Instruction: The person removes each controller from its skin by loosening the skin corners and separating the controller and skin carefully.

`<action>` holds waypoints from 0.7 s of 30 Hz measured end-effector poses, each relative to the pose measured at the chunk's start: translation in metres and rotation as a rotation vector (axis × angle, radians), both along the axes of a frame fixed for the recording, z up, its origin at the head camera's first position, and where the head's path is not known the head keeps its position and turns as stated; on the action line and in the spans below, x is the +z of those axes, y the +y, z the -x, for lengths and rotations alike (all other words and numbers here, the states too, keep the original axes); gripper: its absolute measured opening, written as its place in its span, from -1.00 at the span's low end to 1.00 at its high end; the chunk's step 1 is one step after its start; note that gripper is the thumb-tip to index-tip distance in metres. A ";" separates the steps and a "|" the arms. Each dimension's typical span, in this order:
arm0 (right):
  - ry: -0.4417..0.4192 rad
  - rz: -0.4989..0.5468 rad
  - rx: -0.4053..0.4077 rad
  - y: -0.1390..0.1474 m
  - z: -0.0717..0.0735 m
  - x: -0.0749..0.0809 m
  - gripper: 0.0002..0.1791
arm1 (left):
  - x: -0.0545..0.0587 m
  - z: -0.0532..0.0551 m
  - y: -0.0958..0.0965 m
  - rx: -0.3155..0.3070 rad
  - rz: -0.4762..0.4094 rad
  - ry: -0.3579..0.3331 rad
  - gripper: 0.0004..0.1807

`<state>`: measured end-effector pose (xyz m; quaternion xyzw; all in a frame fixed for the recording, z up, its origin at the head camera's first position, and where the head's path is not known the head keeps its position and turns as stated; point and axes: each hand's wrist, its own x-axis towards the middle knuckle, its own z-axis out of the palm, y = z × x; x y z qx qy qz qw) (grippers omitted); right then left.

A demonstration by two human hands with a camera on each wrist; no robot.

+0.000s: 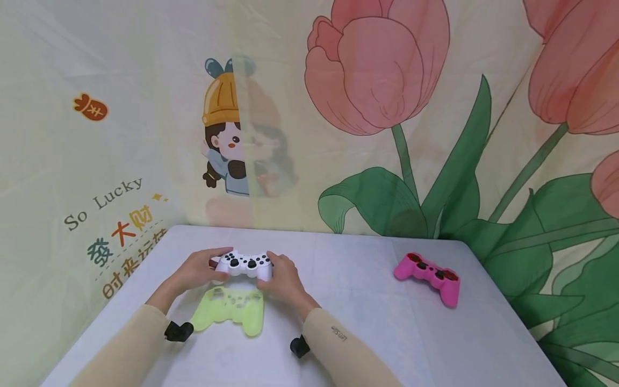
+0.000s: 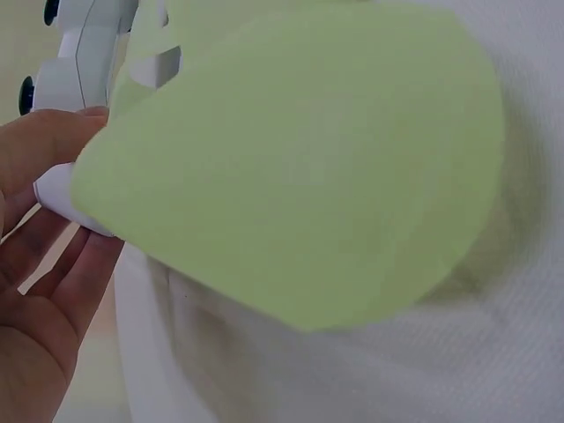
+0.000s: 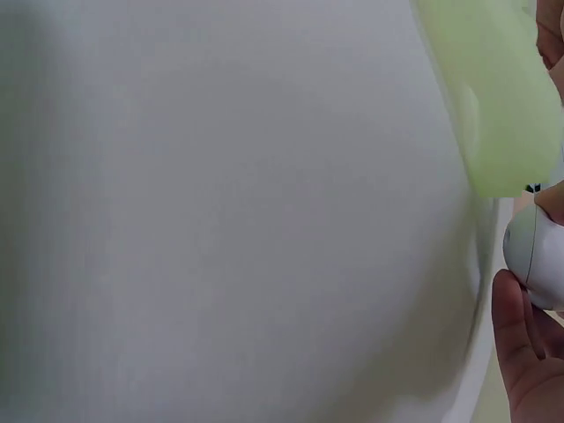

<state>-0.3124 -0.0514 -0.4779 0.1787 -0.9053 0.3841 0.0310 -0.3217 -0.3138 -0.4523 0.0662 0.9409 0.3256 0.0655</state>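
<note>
A white game controller (image 1: 243, 263) with black sticks and buttons is held between both hands. At its left grip, the left hand (image 1: 198, 269) has thumb and fingers curled round it. The right hand (image 1: 284, 277) pinches the opposite grip, thumb nearest the body. Just in front of the controller lies a light green, soft-looking controller cover (image 1: 231, 309) with cut-out holes. In the left wrist view, the green cover (image 2: 300, 176) hides part of the controller (image 2: 92, 57). The right wrist view shows fingertips under one rounded white grip (image 3: 539, 256).
A pink game controller (image 1: 430, 275) lies at the right of the white-covered table (image 1: 358, 322). Behind the table's far edge hangs a cloth (image 1: 285, 209) printed with tulips and a cartoon figure. Black wrist cameras (image 1: 179, 331) sit at the cuffs.
</note>
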 end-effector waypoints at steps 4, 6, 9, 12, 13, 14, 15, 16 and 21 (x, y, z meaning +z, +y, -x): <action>-0.034 -0.012 -0.009 -0.008 0.000 -0.003 -0.11 | -0.005 0.000 -0.007 0.016 0.010 -0.017 -0.10; -0.044 -0.021 -0.014 -0.011 0.001 -0.003 -0.11 | -0.005 0.000 -0.008 0.017 0.015 -0.014 -0.10; -0.046 -0.023 -0.018 -0.012 0.001 -0.003 -0.12 | -0.004 0.001 -0.008 0.013 0.026 -0.008 -0.10; -0.046 -0.033 -0.019 -0.013 0.001 -0.003 -0.12 | -0.003 0.001 -0.006 0.015 0.037 -0.011 -0.10; -0.047 -0.038 -0.019 -0.013 0.001 -0.003 -0.12 | -0.003 0.001 -0.006 0.016 0.043 -0.012 -0.11; -0.052 -0.047 -0.021 -0.014 0.001 -0.003 -0.12 | -0.003 0.001 -0.006 0.019 0.044 -0.014 -0.11; -0.052 -0.051 -0.023 -0.014 0.001 -0.003 -0.12 | -0.002 0.001 -0.006 0.015 0.047 -0.014 -0.12; -0.053 -0.054 -0.026 -0.014 0.001 -0.003 -0.12 | -0.002 0.001 -0.006 0.020 0.048 -0.017 -0.12; -0.065 -0.046 -0.031 -0.012 -0.002 -0.003 -0.12 | -0.004 0.001 -0.006 0.009 0.056 -0.023 -0.10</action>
